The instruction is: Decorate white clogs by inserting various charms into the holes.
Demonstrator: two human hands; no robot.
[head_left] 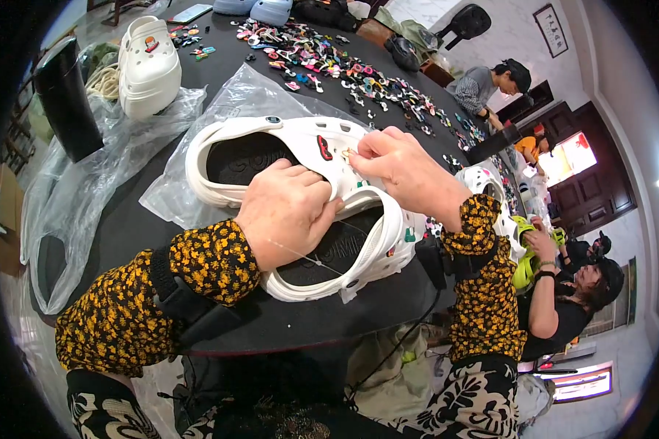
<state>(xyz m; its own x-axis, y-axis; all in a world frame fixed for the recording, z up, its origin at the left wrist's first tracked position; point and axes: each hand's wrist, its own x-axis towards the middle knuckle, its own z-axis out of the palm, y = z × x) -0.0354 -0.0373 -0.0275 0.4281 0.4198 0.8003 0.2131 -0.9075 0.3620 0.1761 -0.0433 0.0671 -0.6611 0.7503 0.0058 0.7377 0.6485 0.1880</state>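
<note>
Two white clogs, joined by a thin clear tie, lie side by side on the dark table. On the far clog (227, 132), a red and black charm (324, 148) sits in the upper. My left hand (285, 212) is closed on this clog's near edge, its fingers curled over the rim. At the holes of the same upper, my right hand (410, 164) pinches with thumb and forefinger; what lies between the fingertips is too small to make out. The near clog (370, 274) has small charms on its side, one of them green (409, 235).
Clear plastic bags (117, 212) lie under and left of the clogs. A white clog (149, 69) stands beside a black cylinder (67, 99). Loose colourful charms (329, 62) spread across the far table (263, 329). At right, a co-worker's hand (540, 240) handles a lime-green clog (522, 272).
</note>
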